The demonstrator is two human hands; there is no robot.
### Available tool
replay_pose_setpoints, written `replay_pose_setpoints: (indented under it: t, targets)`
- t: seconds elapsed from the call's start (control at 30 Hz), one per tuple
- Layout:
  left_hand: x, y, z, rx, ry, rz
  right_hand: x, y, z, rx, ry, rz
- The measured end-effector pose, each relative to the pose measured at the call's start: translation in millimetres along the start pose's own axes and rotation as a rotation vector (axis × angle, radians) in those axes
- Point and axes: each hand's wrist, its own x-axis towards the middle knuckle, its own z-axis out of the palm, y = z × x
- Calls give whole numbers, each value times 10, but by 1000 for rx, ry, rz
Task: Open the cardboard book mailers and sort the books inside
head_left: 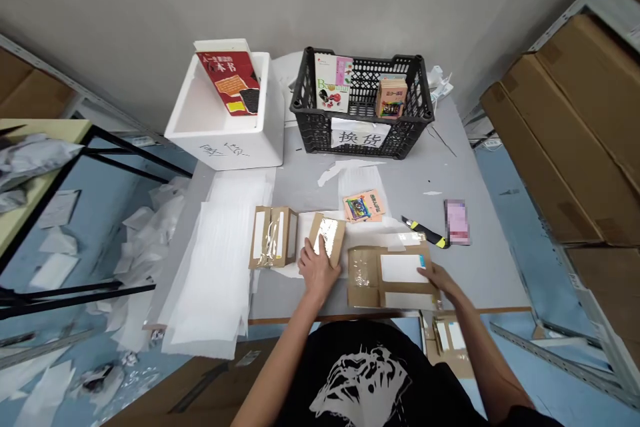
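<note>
My left hand [320, 272] is on a small cardboard box [336, 240] with a white label, its fingers over the top and near edge. With my right hand [444, 280] I grip the right edge of a larger, flat cardboard package [365, 273], thumb on top near its white label; the fingers underneath are hidden. Left of my left hand stands another taped cardboard box [273, 237]. Beyond my hands, small orange booklets [364, 205] lie on white foam wrap. A yellow and black utility knife [425, 232] rests just past the flat package.
A white foam box [225, 147] with a red book and a black crate [363, 133] holding books stand at the back of the grey table [305, 180]. White foam sheets [215, 267] cover the left side. A phone [457, 221] lies right. Cartons [575, 127] stack alongside.
</note>
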Motion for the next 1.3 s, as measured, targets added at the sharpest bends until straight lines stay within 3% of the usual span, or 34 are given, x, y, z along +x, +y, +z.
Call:
replay_pose_setpoints:
  t: [0.03, 0.07, 0.2, 0.27, 0.3, 0.33, 0.4, 0.43, 0.53, 0.6, 0.7, 0.77, 0.87, 1.0, 1.1, 1.17, 1.2, 1.27, 1.3]
  targets:
    - [-56, 18, 15, -30, -1, 5, -101, -33, -194, 75, -93, -5]
    - [-104, 36, 19, -67, -3, 5, -220, -78, -418, 119, -103, 2]
    - [-185, 82, -174, -353, 38, 30, -735, -458, -1295, 54, 45, 43]
    - [-173, 56, -426, -637, 42, 74, -910, -818, -1468, 102, 185, 25]
    - [-159, 15, -583, -816, 15, 92, -959, -1046, -1443, 147, 227, 18]
    - [-140, -53, -751, -999, -28, 95, -979, -1304, -1340, 211, 242, -11]
    - [-88, -284, -1088, -1301, -73, 46, -945, -1892, -919, 279, 117, -110]
    - [-57, -453, -1240, -1388, -40, 0, -899, -2206, -623, 292, 36, -185]
    - [38, -1153, -1544, -1455, 217, -136, -696, -3086, 443, 281, -241, -510]
    - [85, -1718, -1571, -1489, 333, -234, -538, -3513, 1152, 254, -333, -720]
    - [127, -2519, -1352, -1482, 518, -425, -312, -3799, 1988, 172, -421, -765]
    - [160, -2913, -1093, -1392, 594, -582, -198, -3775, 2332, 75, -379, -805]
    - [247, -3218, -678, -1163, 566, -797, -127, -3544, 2506, -37, -275, -900]
    - [348, -3266, -312, -986, 441, -944, -160, -3082, 2203, -87, -105, -921]
    - [357, -3207, -268, -796, 375, -1013, -155, -2604, 1769, -134, 119, -840]
    - [323, -3072, -332, -612, 437, -944, -138, -2202, 1503, -186, 242, -747]
    - [290, -2947, -380, -504, 506, -840, -134, -1991, 1403, -205, 277, -694]
    - [191, -2543, -483, -376, 653, -510, -145, -1601, 1287, -198, 287, -595]
    - [131, -2266, -527, -389, 668, -312, -159, -1438, 1270, -173, 273, -552]
